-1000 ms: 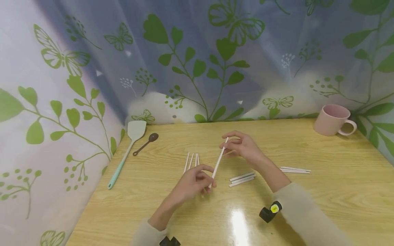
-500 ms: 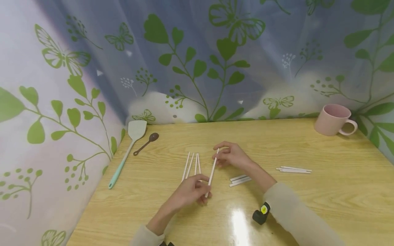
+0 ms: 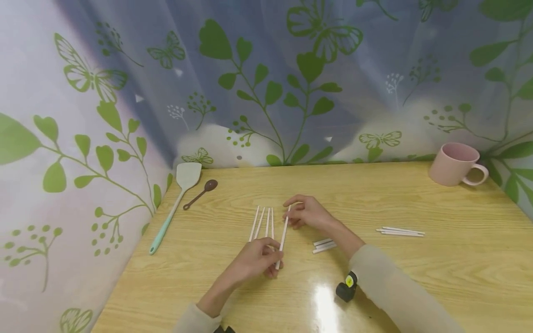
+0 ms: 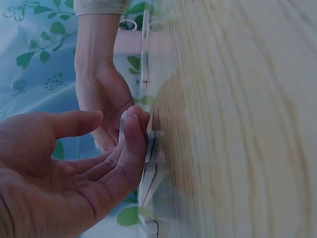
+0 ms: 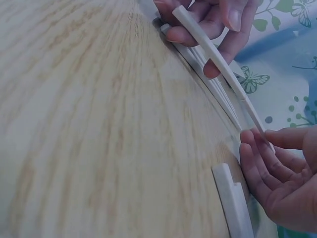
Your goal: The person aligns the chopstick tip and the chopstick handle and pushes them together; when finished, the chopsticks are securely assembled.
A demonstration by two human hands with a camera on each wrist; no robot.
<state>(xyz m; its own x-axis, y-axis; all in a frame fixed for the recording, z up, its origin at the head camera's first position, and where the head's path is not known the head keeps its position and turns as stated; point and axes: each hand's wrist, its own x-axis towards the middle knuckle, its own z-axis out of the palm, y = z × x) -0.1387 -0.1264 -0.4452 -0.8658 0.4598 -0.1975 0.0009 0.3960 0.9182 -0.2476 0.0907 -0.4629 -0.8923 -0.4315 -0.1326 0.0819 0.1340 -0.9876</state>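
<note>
My right hand (image 3: 307,212) pinches the far end of a slim white stick (image 3: 285,231) between thumb and fingers, also clear in the right wrist view. My left hand (image 3: 258,259) is at the near end, where the stick lies against its fingers. In the left wrist view, the left hand's thumb (image 4: 81,123) stands apart from its fingers. To the left of the held stick, several white sticks (image 3: 260,224) fan out on the table, their near ends hidden by the left hand. A small group of sticks (image 3: 324,246) lies partly under the right forearm.
Another group of white sticks (image 3: 400,231) lies farther right on the wooden table (image 3: 354,185). A pale spatula (image 3: 176,203) and a small brown spoon (image 3: 201,193) lie at the left. A pink mug (image 3: 454,164) stands at the back right, near the patterned curtain (image 3: 266,92).
Both hands and the held stick have moved left and towards me, bringing the stick beside the fanned ones. The right forearm now covers part of the middle group.
</note>
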